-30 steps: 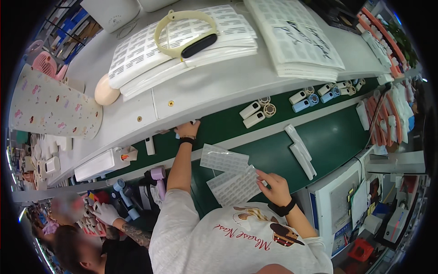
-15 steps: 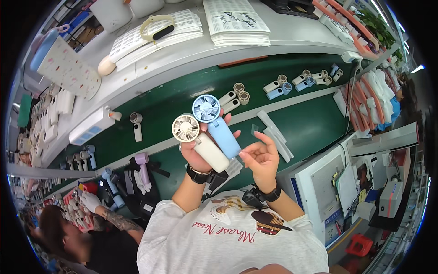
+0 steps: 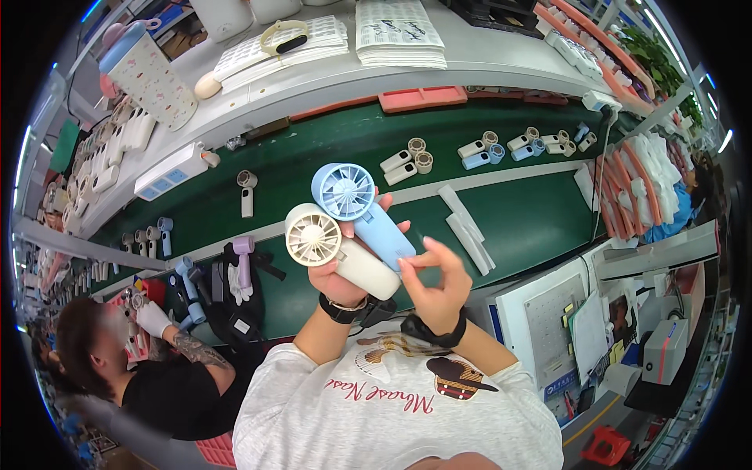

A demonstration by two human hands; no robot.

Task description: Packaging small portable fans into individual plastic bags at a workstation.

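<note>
Two handheld fans lie side by side in my left hand: a light blue fan and a cream fan. Their round heads point up and to the left, and the fingers of that hand wrap behind the handles. My right hand is at the lower end of the blue handle, its thumb and a finger pinched together there. What lies in the pinch is too small to make out. A faint clear glint shows by the index fingertip.
On the green conveyor stand several small groups of fans. White strips lie right of my hands. A black bag with a purple fan is at left, near a co-worker's gloved hand. A shelf runs along the back.
My right hand has come slightly left and tilted toward the blue handle's end. The small clear film by its index finger is barely visible now. Both fans have shifted slightly left.
</note>
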